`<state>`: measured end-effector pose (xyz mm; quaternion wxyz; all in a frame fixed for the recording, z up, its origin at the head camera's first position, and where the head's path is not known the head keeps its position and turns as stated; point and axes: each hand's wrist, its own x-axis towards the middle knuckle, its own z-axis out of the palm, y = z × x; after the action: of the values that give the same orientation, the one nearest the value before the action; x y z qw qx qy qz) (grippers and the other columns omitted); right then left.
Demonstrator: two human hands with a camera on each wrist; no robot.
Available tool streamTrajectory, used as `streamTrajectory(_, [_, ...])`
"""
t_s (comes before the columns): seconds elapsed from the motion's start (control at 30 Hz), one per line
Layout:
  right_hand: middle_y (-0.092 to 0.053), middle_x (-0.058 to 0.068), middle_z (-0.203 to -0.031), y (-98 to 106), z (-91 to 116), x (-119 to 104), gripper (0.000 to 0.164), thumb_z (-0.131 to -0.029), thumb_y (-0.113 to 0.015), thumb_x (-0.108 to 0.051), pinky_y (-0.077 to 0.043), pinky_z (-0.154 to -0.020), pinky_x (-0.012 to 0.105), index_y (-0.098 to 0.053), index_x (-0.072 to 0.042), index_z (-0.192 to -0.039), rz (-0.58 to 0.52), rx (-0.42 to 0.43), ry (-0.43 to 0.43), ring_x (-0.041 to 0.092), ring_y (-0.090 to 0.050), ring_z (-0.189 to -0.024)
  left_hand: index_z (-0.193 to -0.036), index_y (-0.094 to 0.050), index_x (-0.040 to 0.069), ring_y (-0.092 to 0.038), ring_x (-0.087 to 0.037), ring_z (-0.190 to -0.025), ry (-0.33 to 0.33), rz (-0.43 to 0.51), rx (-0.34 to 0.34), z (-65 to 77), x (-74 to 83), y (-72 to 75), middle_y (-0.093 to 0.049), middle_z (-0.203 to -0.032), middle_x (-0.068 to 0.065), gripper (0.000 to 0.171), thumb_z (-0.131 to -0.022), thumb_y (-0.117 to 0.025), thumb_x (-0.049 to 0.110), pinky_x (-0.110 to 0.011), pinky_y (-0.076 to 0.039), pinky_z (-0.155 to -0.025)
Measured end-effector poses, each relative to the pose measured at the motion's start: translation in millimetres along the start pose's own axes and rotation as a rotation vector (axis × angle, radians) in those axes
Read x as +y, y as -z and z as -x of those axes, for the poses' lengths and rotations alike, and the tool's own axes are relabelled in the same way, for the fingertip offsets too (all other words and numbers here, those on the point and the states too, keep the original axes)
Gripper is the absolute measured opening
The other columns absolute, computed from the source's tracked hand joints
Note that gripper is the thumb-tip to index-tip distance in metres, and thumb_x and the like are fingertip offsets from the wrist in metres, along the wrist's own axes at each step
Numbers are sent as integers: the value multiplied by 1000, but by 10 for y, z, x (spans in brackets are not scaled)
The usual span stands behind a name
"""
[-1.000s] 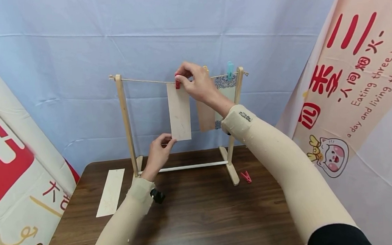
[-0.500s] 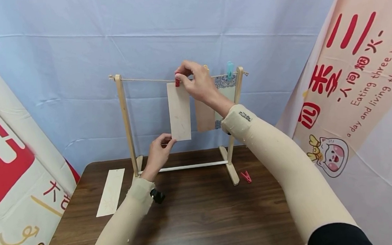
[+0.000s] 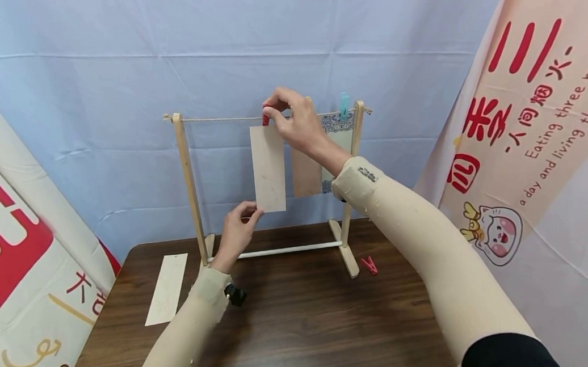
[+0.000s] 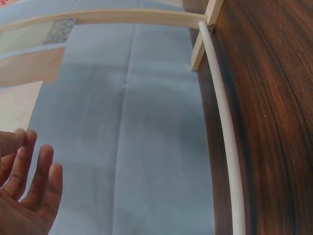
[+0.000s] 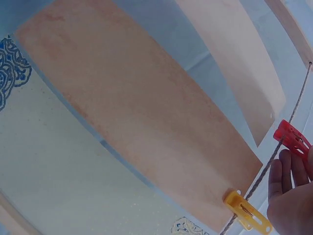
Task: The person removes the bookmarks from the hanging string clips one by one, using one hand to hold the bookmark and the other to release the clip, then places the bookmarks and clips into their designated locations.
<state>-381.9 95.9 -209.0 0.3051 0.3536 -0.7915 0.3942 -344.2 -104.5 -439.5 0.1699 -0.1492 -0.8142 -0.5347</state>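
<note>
My left hand (image 3: 238, 233) pinches the lower left corner of a cream paper card (image 3: 269, 168) between thumb and finger; the card's corner also shows in the left wrist view. My right hand (image 3: 297, 121) pinches a red clothespin (image 3: 266, 116) at the rope (image 3: 223, 119) of a small wooden rack. In the right wrist view the red clothespin (image 5: 292, 137) is on the rope, with a small gap between it and the card's top end (image 5: 264, 112). A tan card (image 5: 146, 107) hangs beside it from a yellow clothespin (image 5: 247, 211).
A patterned card (image 3: 339, 137) hangs at the right from a teal clothespin (image 3: 345, 106). Another cream card (image 3: 166, 289) lies on the table's left side, and a pink clothespin (image 3: 368, 265) by the rack's right foot (image 3: 347, 256). A white bar (image 3: 290, 249) spans the rack's base.
The red clothespin has shifted slightly up in the right hand, off the card's face to its top edge. The cream card has dropped a little. The left hand keeps its hold on the corner.
</note>
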Motion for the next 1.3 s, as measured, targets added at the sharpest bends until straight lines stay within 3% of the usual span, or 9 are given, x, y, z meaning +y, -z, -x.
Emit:
streamTrajectory(0.67, [-73, 5, -101, -1, 48, 1, 9, -108, -68, -12, -53, -90, 30, -73, -5, -109, -20, 60, 84, 16, -68, -99, -117, -76, 6, -72, -29, -105, 2, 3, 11, 24, -64, -8, -76, -113, -13, 20, -105, -73, 22, -48, -59, -94])
streamTrajectory(1.3, [-72, 9, -108, -46, 131, -31, 15, -104, -73, -13, -56, -98, 42, -71, -3, -116, -24, 61, 122, 20, -69, -105, -114, -76, 6, -72, -30, -105, 1, 11, 26, 45, -69, 8, -77, -113, -13, 18, -105, -74, 21, -49, -59, -92])
